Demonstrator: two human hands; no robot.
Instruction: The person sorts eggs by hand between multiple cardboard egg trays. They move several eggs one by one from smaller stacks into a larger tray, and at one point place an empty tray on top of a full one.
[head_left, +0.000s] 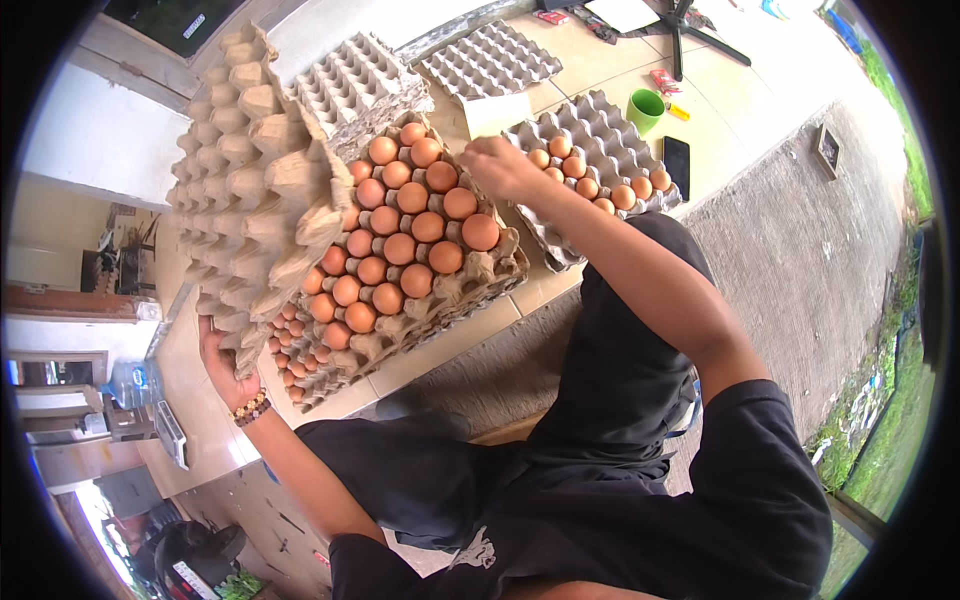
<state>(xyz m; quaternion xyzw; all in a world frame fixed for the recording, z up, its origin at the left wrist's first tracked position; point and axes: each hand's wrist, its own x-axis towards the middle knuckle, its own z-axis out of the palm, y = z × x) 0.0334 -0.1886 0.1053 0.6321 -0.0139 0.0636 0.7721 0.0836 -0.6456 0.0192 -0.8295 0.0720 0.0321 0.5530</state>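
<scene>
My left hand (229, 371), with beaded bracelets on the wrist, grips the lower edge of a brown pulp egg tray (262, 165). That tray is tilted up on its side and hides part of what lies behind it. Beside it, large brown eggs (400, 249) fill much of another pulp tray (457, 289), whose near cups hold none. My right hand (499, 172) is over that tray's right edge, fingers curled and slightly blurred; whether it holds anything cannot be seen. To its right, a grey egg tray (600, 135) carries several smaller eggs (622, 197).
Stacked grey trays (352, 82) and a flatter tray (491, 60) lie at the back. A green cup (645, 111), a yellow lighter (678, 112) and a black phone (676, 166) lie right. The tiled ledge drops to a concrete floor (795, 247). A water jug (137, 382) stands left.
</scene>
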